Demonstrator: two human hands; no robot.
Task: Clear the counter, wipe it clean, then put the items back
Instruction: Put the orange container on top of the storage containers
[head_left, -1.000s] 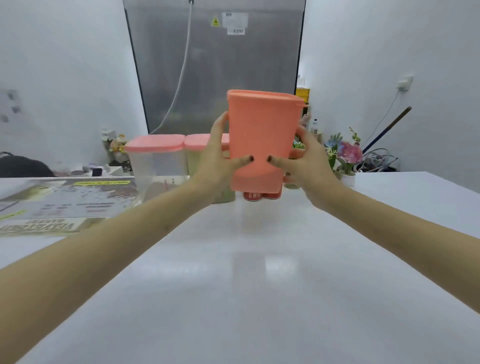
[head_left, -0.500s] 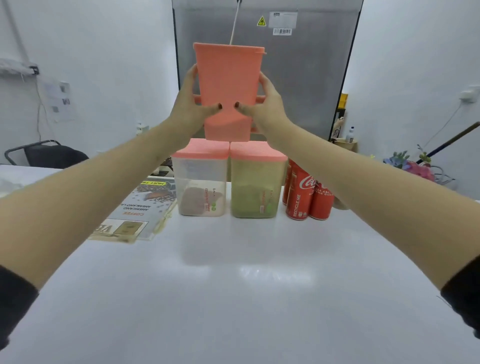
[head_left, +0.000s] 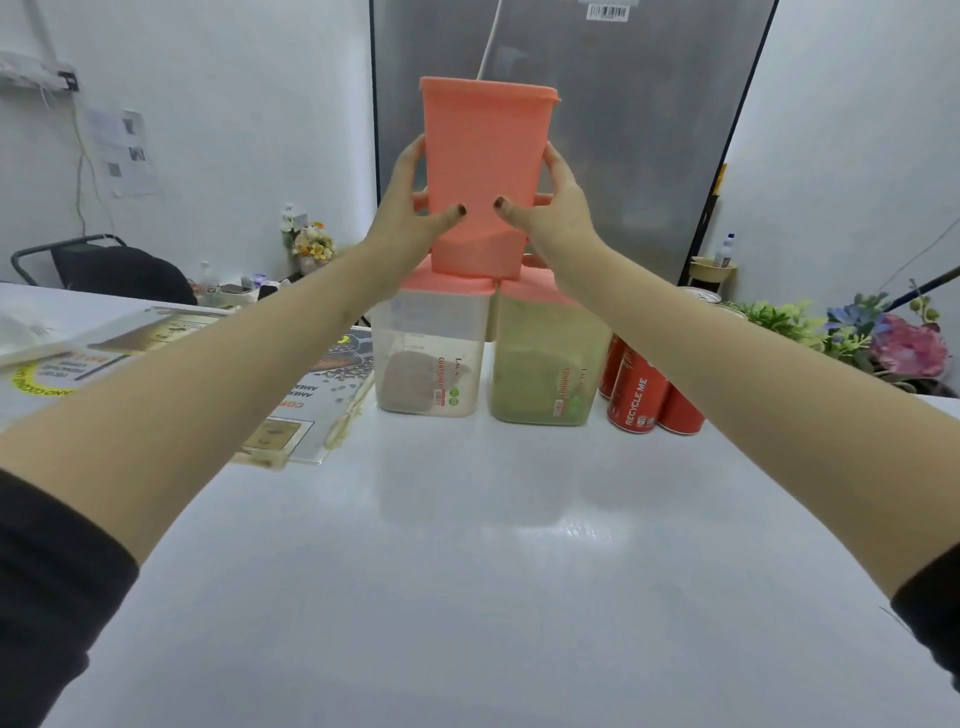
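Note:
I hold a tall salmon-pink container (head_left: 485, 171) upright between both hands. My left hand (head_left: 410, 213) grips its left side and my right hand (head_left: 553, 208) grips its right side. Its base sits at the pink lids of two clear containers; whether it rests on them I cannot tell. The left clear container (head_left: 428, 358) holds brown powder and the right one (head_left: 543, 364) holds green powder. Both stand at the far side of the white counter (head_left: 467, 571).
Red soda cans (head_left: 641, 395) stand right of the green container. Laminated menu sheets (head_left: 291, 410) lie at the left. Artificial flowers (head_left: 878, 332) sit far right. A steel fridge door (head_left: 623, 130) rises behind the counter. A black chair (head_left: 104, 265) stands far left.
Both hands have carried the pink container up from counter height and forward, then lowered it to the lids of the two clear containers. The view has moved closer to the containers.

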